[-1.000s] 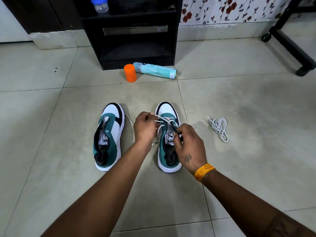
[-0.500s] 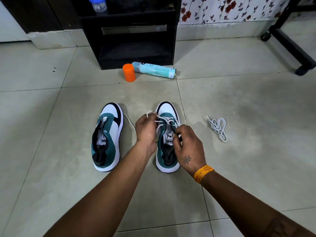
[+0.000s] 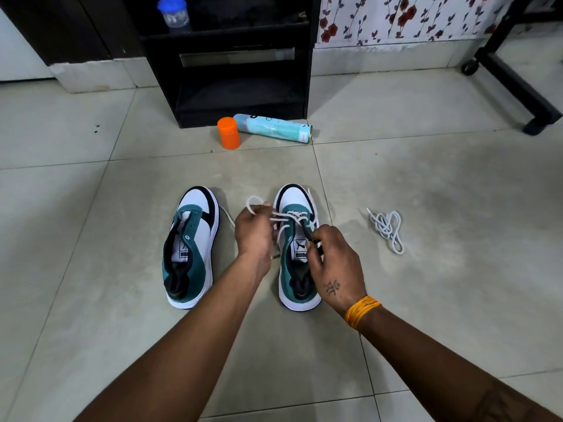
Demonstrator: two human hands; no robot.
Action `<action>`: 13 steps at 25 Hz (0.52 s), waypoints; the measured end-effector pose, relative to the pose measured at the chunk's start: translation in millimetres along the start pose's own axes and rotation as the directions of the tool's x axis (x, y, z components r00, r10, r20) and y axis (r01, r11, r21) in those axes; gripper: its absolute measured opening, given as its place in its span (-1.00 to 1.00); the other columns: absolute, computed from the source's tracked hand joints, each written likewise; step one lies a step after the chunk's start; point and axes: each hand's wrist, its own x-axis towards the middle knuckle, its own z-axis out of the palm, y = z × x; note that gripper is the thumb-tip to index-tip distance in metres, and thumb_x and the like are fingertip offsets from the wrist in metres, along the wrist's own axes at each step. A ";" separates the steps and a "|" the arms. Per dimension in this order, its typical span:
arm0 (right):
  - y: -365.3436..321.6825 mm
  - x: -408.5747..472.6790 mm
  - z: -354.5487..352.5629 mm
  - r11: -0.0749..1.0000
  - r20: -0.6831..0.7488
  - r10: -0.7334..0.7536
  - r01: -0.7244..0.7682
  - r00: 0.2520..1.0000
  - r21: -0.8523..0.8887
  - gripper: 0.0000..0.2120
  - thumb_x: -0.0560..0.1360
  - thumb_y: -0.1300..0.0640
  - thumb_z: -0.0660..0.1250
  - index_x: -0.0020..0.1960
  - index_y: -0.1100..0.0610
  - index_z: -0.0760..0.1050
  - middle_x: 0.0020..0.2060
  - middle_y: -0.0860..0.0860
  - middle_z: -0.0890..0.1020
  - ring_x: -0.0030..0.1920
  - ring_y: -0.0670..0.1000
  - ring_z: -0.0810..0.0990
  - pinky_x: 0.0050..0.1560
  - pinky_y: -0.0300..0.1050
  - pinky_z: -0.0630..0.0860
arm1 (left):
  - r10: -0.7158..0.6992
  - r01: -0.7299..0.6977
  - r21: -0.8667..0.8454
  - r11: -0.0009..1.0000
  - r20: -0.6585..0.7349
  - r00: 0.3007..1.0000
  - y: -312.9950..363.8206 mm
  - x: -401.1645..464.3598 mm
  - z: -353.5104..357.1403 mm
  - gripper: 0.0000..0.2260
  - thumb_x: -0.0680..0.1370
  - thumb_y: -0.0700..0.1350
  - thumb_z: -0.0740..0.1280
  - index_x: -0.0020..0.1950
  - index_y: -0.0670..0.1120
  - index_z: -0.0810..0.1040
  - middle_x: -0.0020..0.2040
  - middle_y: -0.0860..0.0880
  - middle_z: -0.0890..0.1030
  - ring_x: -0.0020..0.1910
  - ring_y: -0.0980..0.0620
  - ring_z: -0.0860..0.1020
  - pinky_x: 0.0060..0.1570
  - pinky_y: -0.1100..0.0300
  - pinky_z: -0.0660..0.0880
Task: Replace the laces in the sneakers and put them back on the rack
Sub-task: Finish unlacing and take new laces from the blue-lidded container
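Pale grey-green tiles are covering the floor (image 3: 426, 184), with thin grout lines crossing it and a few dark specks showing at the left. A black rack (image 3: 240, 71) is standing against the far wall, its lower shelves bare and a blue-lidded jar (image 3: 173, 12) sitting on an upper one. Floral wallpaper (image 3: 396, 16) is running along to its right, and a black wheeled frame (image 3: 515, 86) is reaching in from the corner. In front of the rack an orange cap (image 3: 229, 133) is standing upright, touching a light-blue spray can (image 3: 274, 128) lying on its side; the can's print is too small to read.

Two teal, white and black sneakers are sitting side by side, toes toward the rack. The left sneaker (image 3: 190, 248) is showing no lace in its eyelets; both tongue labels are reading PUMA. The left hand (image 3: 254, 229) is pinching a loop of white lace (image 3: 291, 217) beside the right sneaker (image 3: 297, 254), fingers closed on it. The right hand (image 3: 335, 263) is gripping the lace's other end at the tongue. A spare lace (image 3: 387, 228) is lying bundled well to the right.
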 end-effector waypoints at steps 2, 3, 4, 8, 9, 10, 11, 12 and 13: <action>-0.8 -0.2 0.3 1.000 0.001 -0.011 0.011 1.000 0.004 -0.94 0.60 0.16 0.30 0.01 0.11 0.42 -0.09 0.03 0.51 -0.17 0.11 0.49 -0.25 0.03 0.43 | 0.144 -0.180 0.239 0.954 0.160 0.977 -6.6 -1.7 -3.0 -0.89 0.53 -0.06 0.48 -0.13 -0.08 0.67 -0.19 0.01 0.73 -0.18 0.05 0.69 -0.11 0.17 0.59; -1.3 0.0 0.6 1.000 0.001 -0.012 0.012 1.000 0.004 -0.94 0.59 0.17 0.30 0.01 0.11 0.42 -0.09 0.03 0.51 -0.18 0.11 0.49 -0.25 0.04 0.43 | 0.197 -0.272 0.335 0.902 0.240 0.950 -10.9 -3.3 -3.1 -0.90 0.49 -0.04 0.51 -0.13 -0.05 0.69 -0.18 0.03 0.74 -0.15 0.05 0.71 -0.06 0.15 0.61; -1.3 0.2 0.6 1.000 0.003 -0.010 0.010 1.000 0.003 -0.94 0.59 0.16 0.30 0.01 0.11 0.42 -0.09 0.03 0.51 -0.18 0.11 0.49 -0.26 0.04 0.44 | 0.235 -0.328 0.382 0.864 0.271 0.933 -14.2 -4.2 -2.1 -0.91 0.46 -0.03 0.51 -0.16 -0.03 0.70 -0.19 0.02 0.74 -0.14 0.04 0.71 -0.05 0.12 0.62; 0.3 -0.7 -0.4 1.000 0.011 -0.005 0.005 1.000 0.004 -0.95 0.61 0.14 0.28 0.02 0.09 0.41 -0.08 0.02 0.51 -0.17 0.11 0.50 -0.24 0.05 0.46 | -0.049 0.052 -0.075 0.996 0.037 0.998 -5.9 -3.8 0.3 -0.86 0.58 -0.24 0.42 -0.17 -0.08 0.62 -0.30 -0.03 0.68 -0.42 0.07 0.62 -0.38 0.26 0.54; 0.8 -0.8 -1.1 1.000 0.010 -0.006 0.006 1.000 0.005 -0.95 0.61 0.14 0.28 0.02 0.09 0.41 -0.08 0.02 0.52 -0.17 0.11 0.50 -0.23 0.05 0.46 | -0.169 0.171 -0.200 0.965 0.028 0.985 -3.5 -4.4 -1.7 -0.86 0.61 -0.24 0.38 -0.14 -0.09 0.61 -0.29 -0.04 0.68 -0.46 0.07 0.61 -0.45 0.29 0.50; 1.0 -1.0 -1.3 1.000 0.009 -0.007 0.007 1.000 0.007 -0.95 0.61 0.13 0.28 0.02 0.09 0.41 -0.08 0.02 0.52 -0.17 0.11 0.50 -0.23 0.05 0.46 | -0.211 0.213 -0.244 0.946 0.034 0.977 -4.2 -3.4 -3.8 -0.86 0.63 -0.22 0.36 -0.12 -0.09 0.60 -0.28 -0.04 0.67 -0.47 0.08 0.61 -0.48 0.31 0.48; 0.6 -1.0 -1.4 1.000 0.011 -0.009 0.009 1.000 0.008 -0.95 0.61 0.13 0.28 0.02 0.09 0.41 -0.08 0.02 0.51 -0.17 0.11 0.50 -0.23 0.05 0.46 | -0.181 0.190 -0.205 0.960 0.059 0.982 -5.3 -3.8 -5.9 -0.87 0.63 -0.21 0.37 -0.12 -0.10 0.60 -0.27 -0.05 0.68 -0.45 0.08 0.62 -0.47 0.32 0.49; 0.0 -0.8 -1.0 1.000 0.013 -0.011 0.011 1.000 0.008 -0.95 0.61 0.13 0.28 0.02 0.09 0.41 -0.08 0.02 0.51 -0.17 0.11 0.50 -0.23 0.05 0.46 | -0.111 0.125 -0.137 0.983 0.105 0.988 -4.9 -7.3 -6.9 -0.89 0.61 -0.20 0.40 -0.12 -0.11 0.61 -0.26 -0.06 0.68 -0.41 0.08 0.63 -0.42 0.32 0.52; -0.7 -0.5 -0.6 1.000 0.015 -0.015 0.015 1.000 0.005 -0.95 0.61 0.13 0.28 0.02 0.09 0.41 -0.08 0.02 0.51 -0.17 0.11 0.50 -0.24 0.05 0.46 | -0.027 0.037 -0.059 0.998 0.158 0.987 -6.1 -9.5 -5.9 -0.92 0.58 -0.19 0.45 -0.12 -0.12 0.62 -0.24 -0.09 0.69 -0.35 0.05 0.64 -0.33 0.27 0.57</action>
